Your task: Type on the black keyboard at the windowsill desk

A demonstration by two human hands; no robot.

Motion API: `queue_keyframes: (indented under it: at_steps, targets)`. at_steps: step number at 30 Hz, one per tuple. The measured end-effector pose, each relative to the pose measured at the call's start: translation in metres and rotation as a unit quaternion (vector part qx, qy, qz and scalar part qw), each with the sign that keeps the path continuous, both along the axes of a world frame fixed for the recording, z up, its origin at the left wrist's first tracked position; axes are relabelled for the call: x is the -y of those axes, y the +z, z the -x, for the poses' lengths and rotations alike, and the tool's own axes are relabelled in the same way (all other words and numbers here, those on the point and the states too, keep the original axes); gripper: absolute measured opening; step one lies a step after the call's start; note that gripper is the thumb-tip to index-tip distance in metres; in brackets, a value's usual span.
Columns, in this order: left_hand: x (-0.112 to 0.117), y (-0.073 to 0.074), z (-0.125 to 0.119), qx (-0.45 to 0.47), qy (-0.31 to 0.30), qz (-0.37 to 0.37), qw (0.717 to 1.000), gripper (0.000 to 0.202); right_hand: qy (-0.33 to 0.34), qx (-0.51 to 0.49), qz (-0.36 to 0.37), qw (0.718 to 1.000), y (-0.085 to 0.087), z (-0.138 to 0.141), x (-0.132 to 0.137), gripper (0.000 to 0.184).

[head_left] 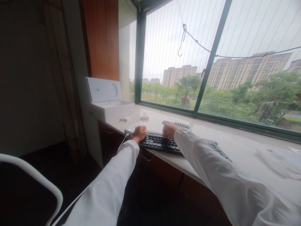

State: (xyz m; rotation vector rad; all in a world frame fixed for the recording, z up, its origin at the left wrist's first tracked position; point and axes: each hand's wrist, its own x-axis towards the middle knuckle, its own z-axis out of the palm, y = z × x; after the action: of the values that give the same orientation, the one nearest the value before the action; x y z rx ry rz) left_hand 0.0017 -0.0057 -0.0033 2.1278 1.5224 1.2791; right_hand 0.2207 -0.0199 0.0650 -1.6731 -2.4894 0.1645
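Note:
A black keyboard point(156, 143) lies along the front edge of the white counter. Bare sockets without keycaps show in its middle rows, while caps sit on the front row and at the right end. My left hand point(139, 133) is closed on the keyboard's left end. Over the middle rows my right hand point(169, 130) is closed and bent downward; its fingertips are hidden, so whatever they hold cannot be seen. Just behind that hand, loose keycaps point(180, 125) are laid out in rows. My right sleeve covers part of the keyboard's right side.
An open white box point(115, 111) stands at the counter's left end. Small items point(123, 120) and a crumpled clear bag point(144, 116) lie near it. A white cable point(122, 142) hangs over the front edge by my left wrist. Clear plastic point(279, 161) lies at right. A window backs the counter point(242, 144).

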Motion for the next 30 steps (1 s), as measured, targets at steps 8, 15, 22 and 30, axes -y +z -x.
queue_keyframes:
  at_steps: [8,15,22,30]
  targets:
    - [-0.001,0.000,0.000,0.017,0.011,0.009,1.000,0.020,0.029,-0.042,-0.055,0.997,0.005,-0.015,0.022,0.011]
    - [0.003,0.003,0.001,0.026,-0.003,0.011,1.000,0.018,0.032,-0.004,-0.078,0.996,0.007,-0.014,0.040,0.018]
    - [0.004,0.004,0.001,0.026,-0.004,0.008,1.000,0.020,0.040,-0.009,-0.085,0.996,0.001,-0.009,0.042,0.020]
    - [0.004,0.004,0.000,0.029,-0.006,0.008,1.000,0.020,0.054,-0.040,-0.089,0.994,0.005,-0.025,0.027,0.018]
